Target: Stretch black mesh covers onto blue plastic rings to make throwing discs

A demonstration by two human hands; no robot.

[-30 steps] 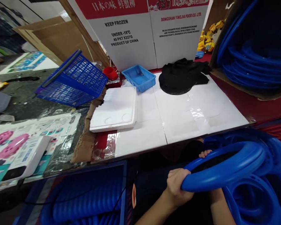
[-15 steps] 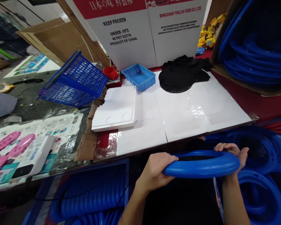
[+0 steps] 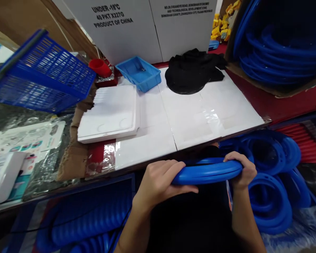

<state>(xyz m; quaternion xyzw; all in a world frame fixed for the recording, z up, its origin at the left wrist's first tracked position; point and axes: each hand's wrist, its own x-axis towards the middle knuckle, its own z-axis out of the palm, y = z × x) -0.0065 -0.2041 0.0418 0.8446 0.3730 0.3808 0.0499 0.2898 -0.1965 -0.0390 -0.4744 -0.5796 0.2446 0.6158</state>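
Note:
A blue plastic ring (image 3: 208, 174) is held nearly level in front of my body, below the table's front edge. My left hand (image 3: 160, 181) is closed round its left side, fingers on top and thumb underneath. On the opposite side my right hand (image 3: 242, 170) grips the ring, its fingers curled over the top. A dark seam line runs along the ring's near edge. Stacked blue rings (image 3: 268, 200) lie to the right, below table height. More blue rings (image 3: 94, 223) stand in a row in a bin at the lower left.
White cardboard (image 3: 186, 116) covers the table, bearing a foam block (image 3: 110, 112), a light-blue tray (image 3: 139, 73) and black cloth (image 3: 195, 72). A blue basket (image 3: 47, 73) leans at left beside a red cup (image 3: 100, 67). A carton of blue parts (image 3: 281, 63) stands at right.
My right hand has gone from open fingers and a raised thumb to a grip over the ring's right side. The ring now appears more edge-on, and the view has shifted.

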